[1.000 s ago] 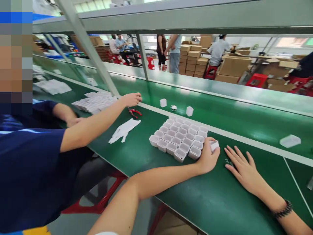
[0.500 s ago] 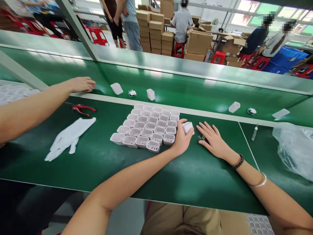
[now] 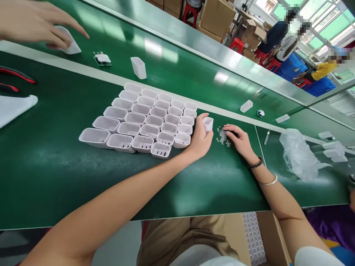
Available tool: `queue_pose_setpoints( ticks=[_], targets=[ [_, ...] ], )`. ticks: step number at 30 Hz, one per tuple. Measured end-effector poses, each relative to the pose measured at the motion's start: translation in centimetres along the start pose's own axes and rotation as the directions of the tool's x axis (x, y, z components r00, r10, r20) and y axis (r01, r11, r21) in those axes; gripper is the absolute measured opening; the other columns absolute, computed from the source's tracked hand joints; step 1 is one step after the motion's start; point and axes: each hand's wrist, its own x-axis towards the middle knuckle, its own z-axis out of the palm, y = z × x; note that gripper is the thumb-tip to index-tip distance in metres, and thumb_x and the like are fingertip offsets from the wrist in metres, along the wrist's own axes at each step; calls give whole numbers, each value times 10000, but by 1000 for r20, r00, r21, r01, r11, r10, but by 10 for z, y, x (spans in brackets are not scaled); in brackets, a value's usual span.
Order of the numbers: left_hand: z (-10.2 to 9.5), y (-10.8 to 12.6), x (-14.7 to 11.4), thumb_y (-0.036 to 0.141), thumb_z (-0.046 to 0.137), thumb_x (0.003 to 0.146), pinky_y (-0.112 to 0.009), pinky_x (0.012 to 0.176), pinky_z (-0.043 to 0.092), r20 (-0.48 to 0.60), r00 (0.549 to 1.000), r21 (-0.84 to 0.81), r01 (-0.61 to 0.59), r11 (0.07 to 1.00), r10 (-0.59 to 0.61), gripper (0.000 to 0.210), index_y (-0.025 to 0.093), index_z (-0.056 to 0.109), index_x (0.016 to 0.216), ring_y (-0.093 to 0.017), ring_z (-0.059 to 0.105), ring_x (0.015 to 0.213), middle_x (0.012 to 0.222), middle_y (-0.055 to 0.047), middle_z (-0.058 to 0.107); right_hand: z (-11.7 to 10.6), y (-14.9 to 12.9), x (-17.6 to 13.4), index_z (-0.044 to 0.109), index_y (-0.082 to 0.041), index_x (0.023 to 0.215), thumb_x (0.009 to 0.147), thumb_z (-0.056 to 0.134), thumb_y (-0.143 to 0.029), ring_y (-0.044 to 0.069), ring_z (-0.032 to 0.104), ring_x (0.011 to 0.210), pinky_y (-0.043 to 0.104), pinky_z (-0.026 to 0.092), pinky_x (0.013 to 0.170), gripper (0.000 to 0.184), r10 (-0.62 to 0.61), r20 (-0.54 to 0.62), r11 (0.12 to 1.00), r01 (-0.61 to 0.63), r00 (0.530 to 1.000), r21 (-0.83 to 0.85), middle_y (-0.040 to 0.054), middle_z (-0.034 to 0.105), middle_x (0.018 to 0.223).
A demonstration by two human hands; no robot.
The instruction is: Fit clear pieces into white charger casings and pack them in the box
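My left hand (image 3: 200, 139) is closed around a white plastic cup (image 3: 208, 124), whose open end faces up. Right of it, my right hand (image 3: 240, 141) has its fingers bent and its thumb slightly apart, with fingertips at the edge of a pile of tiny clear pieces (image 3: 222, 136). I see nothing held between those fingers. Beside my left hand stand several rows of matching white cups (image 3: 144, 120), packed close together, open side up. Dark slots show in the bottoms of the nearest ones.
Another person's hand (image 3: 41, 26) reaches over a white housing (image 3: 72, 44) at upper left. Behind the cups are a small circuit board (image 3: 102, 59) and a single cup (image 3: 138, 67). Pliers (image 3: 16, 75) and a white glove (image 3: 15, 109) lie left, a plastic bag (image 3: 298, 155) right.
My view has shifted. My right hand has gone from spread flat over the clear pieces to bent fingers at their edge, uncovering the pile. The other person's hand now reaches over the white housing.
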Motion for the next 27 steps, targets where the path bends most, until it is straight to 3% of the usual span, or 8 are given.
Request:
queue_pose_setpoints(
  ticks=[8,12,18,22,27],
  targets=[
    [2,-1,-1,88,417,873,-397,1163,332,14,999,-24,-30,999,30,493,186,291,1339,-198,426,1343,1433,-133,396,24,-7,18,722,-217,848,801,719,-325,249,650,1031,443,485,1001,118,170,-172,971,-135,970,198,58,710,1031],
    [2,0,0,76,470,849,-381,1089,398,-22,1000,-48,17,999,-18,494,203,335,1307,-191,501,1243,1382,-112,457,31,-8,25,712,-226,793,782,731,-336,255,634,1060,444,466,1022,112,165,-167,976,-137,972,168,53,697,1044],
    [1,2,1,49,504,805,-289,885,469,-23,995,-133,92,987,-95,293,190,478,1060,-138,565,954,1043,-29,577,18,2,28,712,-206,869,816,692,-335,217,641,954,375,494,895,141,156,-140,978,-132,978,163,48,718,1006],
    [1,1,2,23,509,772,-275,846,463,-20,996,-110,89,990,-92,293,201,498,1004,-132,559,911,982,-9,575,10,8,33,717,-200,858,827,679,-347,183,616,819,330,468,755,155,129,-115,990,-122,985,66,33,724,934],
    [0,-4,1,-14,486,736,-305,898,456,-2,1000,-38,31,999,-31,334,204,546,981,-156,563,978,1017,-26,587,13,7,35,712,-203,817,827,681,-337,185,608,848,323,433,746,138,76,-111,997,-77,991,-2,24,709,924]
  ],
)
